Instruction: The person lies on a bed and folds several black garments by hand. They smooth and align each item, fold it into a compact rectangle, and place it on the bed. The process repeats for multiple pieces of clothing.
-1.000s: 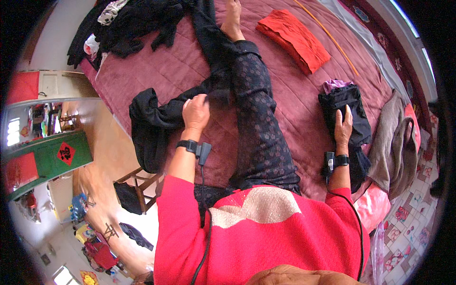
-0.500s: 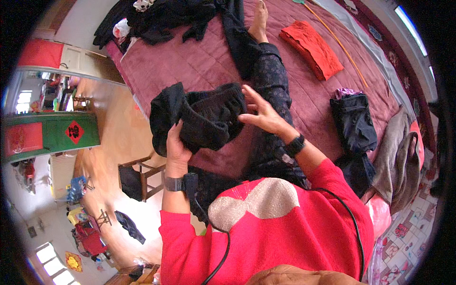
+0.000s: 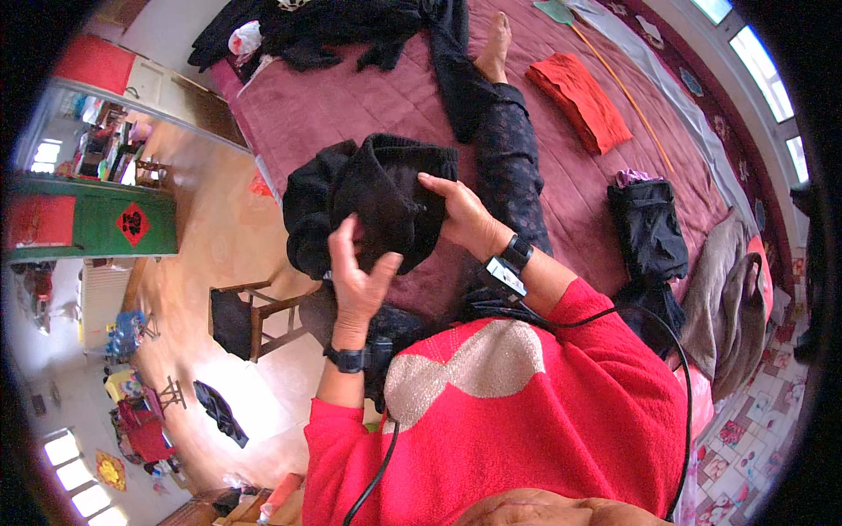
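Note:
A bunched black knit garment (image 3: 399, 193) is held up above my lap over the bed; its exact kind is hidden by the folds. My right hand (image 3: 465, 210) grips its right edge, thumb on the near face and fingers behind. At its lower left, my left hand (image 3: 358, 285) has thumb and fingers spread apart against the dark cloth, not closed round it. My leg in dark patterned trousers (image 3: 507, 158) stretches out past the garment, the foot bare.
On the mauve bedspread (image 3: 368, 96) lie a folded red cloth (image 3: 581, 101), a fly swatter (image 3: 618, 83), folded dark clothes (image 3: 649, 228) and a heap of black clothes (image 3: 333, 31). A grey-brown garment (image 3: 724, 298) lies at right. A wooden chair (image 3: 256, 320) stands left of the bed.
My left hand has let go of the garment's lower edge and spread its fingers. My right hand has moved from open beside it to gripping its right edge. The garment's far edge is raised.

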`<state>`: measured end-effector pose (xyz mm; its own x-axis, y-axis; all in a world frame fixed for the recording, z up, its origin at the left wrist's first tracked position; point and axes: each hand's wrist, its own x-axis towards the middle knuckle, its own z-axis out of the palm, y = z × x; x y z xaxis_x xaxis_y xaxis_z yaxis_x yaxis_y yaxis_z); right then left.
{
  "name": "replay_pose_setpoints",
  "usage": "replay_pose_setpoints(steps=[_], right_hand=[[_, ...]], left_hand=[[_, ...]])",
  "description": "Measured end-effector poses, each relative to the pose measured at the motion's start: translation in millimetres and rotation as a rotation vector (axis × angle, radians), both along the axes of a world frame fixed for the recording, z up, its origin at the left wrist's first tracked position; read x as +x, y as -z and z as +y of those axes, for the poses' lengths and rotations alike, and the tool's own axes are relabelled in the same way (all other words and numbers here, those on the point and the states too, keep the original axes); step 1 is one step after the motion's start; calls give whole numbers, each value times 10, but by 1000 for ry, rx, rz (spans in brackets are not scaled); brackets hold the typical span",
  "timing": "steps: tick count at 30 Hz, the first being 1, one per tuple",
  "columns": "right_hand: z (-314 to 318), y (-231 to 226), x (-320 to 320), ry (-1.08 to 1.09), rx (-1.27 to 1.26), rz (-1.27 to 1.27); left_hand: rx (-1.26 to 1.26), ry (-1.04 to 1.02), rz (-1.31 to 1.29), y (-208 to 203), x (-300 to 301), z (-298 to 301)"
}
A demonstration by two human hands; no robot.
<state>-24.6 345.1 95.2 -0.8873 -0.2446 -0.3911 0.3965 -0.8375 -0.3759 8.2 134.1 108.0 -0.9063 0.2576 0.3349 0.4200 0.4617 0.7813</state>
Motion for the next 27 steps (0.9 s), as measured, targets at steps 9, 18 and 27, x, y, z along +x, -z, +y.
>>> replay_pose_setpoints(steps=[9,18,27], right_hand=[[-203,-201,65,-39,-11,167],[389,-353,-281,52,290,182],[429,-807,-625,-47,314,440]], left_hand=[[183,-235,-100,-37,-267,80],[706,-279,-378,-973,-709,-1070],[636,-223,-111,-1798,-723,-1198]])
